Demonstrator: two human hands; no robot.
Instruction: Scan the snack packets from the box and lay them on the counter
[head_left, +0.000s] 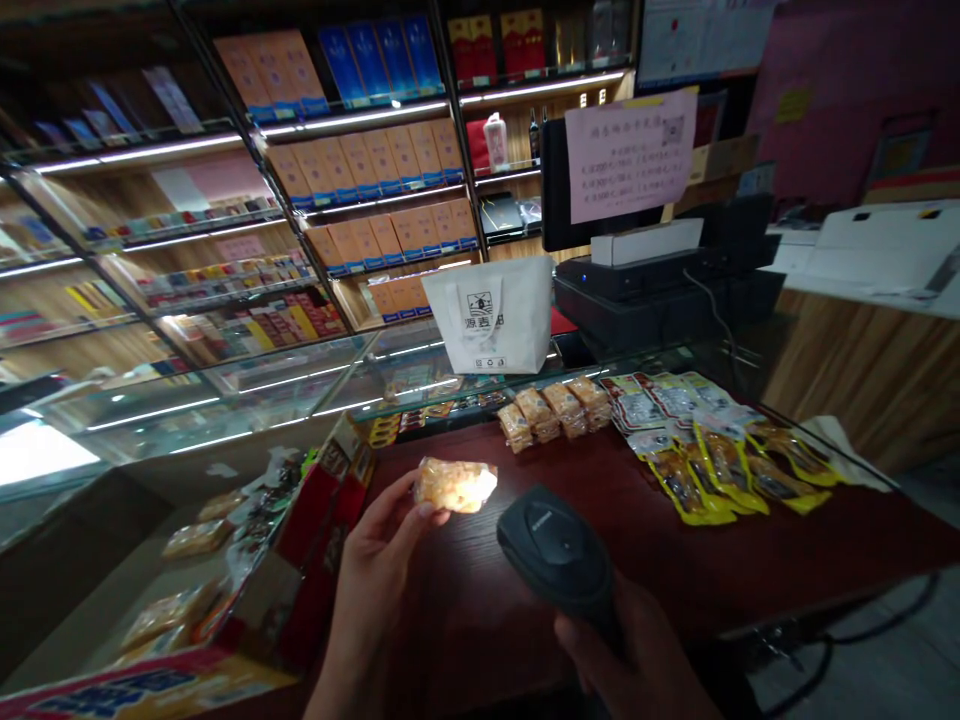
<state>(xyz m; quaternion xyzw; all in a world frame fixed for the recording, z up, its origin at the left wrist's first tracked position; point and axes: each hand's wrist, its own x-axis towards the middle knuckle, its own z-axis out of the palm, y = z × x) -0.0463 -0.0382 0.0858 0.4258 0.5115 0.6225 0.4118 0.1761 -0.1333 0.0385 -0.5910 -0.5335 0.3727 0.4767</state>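
Between the thumb and fingers of my left hand (382, 535) is a small clear-wrapped snack packet (454, 484), lit brightly on its right side. My right hand (637, 645) is wrapped around the handle of a dark barcode scanner (559, 550), whose head points toward the packet. Packet and scanner are a short distance apart, both above the dark red-brown counter (457, 620). Beyond them, similar wrapped snack packets (555, 410) stand stacked in rows. To their right lie several yellow-edged food pouches (727, 465) and silvery pouches (667, 400).
An open cardboard box (67, 610) with wrapped snacks stands at the left. A white tote bag (491, 315) stands on the glass case behind the counter. A monitor (555, 190) with a pink notice sits at the back right. Shelves of boxed goods (367, 165) line the wall.
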